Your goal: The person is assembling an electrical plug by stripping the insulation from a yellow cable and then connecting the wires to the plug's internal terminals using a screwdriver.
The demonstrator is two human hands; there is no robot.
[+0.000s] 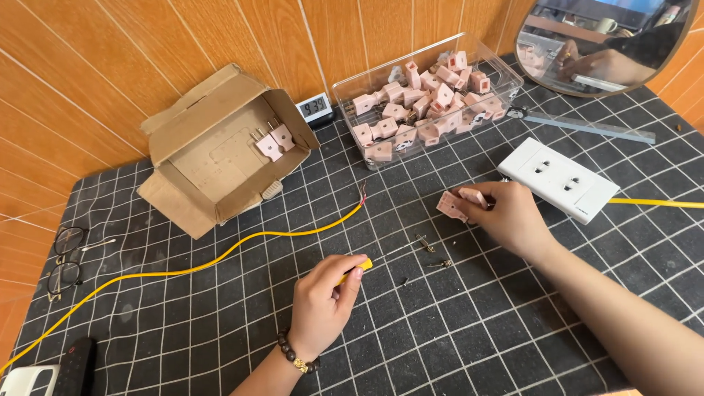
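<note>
The left hand (pixel 323 304) pinches a yellow tool (pixel 355 269), likely a screwdriver, tip hidden. The right hand (pixel 506 216) grips a pink plug (pixel 456 203), steadying it on the counter (pixel 455 330); screws (pixel 433 253) lie between them.

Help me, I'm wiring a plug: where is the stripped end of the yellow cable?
In the head view, the yellow cable's stripped end lies mid-table, between the cardboard box and the clear bin of pink plugs.

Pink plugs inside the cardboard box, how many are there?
2. Both pink plugs lie side by side on the floor of the open cardboard box, near its right flap: one to the left, the other touching it on the right. None seem hidden.
</note>
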